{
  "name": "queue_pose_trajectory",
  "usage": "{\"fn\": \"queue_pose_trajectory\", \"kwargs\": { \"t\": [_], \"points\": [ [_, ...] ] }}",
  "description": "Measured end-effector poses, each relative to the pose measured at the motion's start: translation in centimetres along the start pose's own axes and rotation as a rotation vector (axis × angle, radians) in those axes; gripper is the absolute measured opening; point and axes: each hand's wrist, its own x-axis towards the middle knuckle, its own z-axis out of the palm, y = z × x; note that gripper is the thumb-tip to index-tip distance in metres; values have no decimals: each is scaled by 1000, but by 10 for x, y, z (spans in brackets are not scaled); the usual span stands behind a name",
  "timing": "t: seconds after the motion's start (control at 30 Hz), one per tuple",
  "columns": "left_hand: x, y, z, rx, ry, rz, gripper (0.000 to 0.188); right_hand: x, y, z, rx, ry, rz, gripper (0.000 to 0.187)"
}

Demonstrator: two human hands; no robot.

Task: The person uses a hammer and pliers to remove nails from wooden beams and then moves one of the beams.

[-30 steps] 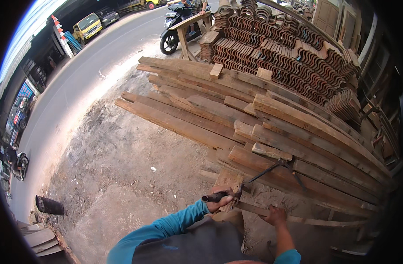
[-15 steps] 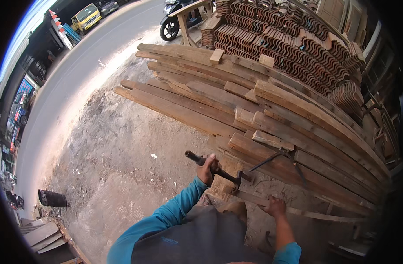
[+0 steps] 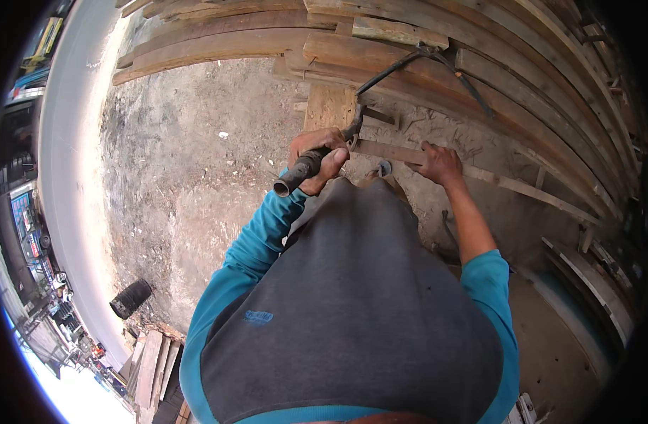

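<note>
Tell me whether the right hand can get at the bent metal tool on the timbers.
Probably yes, with a stretch: only ground and timber seem to lie between the right hand and the bent metal tool. That hand holds a wooden strip, though, and would likely let go first.

The things are carried by bare, dusty ground [image 3: 189,166], grey-brown and strewn with small pale chips [image 3: 223,134]. Its far side is covered by long timber beams [image 3: 218,48], laid roughly side by side. A flat wooden block [image 3: 329,104] is set just beside them. At the left a dark cylinder [image 3: 131,299] is seen, whether upright or tipped cannot be told; near it, short boards [image 3: 149,367] are piled.
</note>
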Motion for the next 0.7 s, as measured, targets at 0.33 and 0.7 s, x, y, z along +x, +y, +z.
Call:
{"fn": "queue_pose_trajectory", "kwargs": {
  "t": [0.33,0.7],
  "points": [
    [-24,18,-8,194,-352,91,12,1,5,-5,81,42,-110,64],
    [-62,9,16,238,-491,122,17,2,8,-13,80,-142,-138,59]
  ]
}}
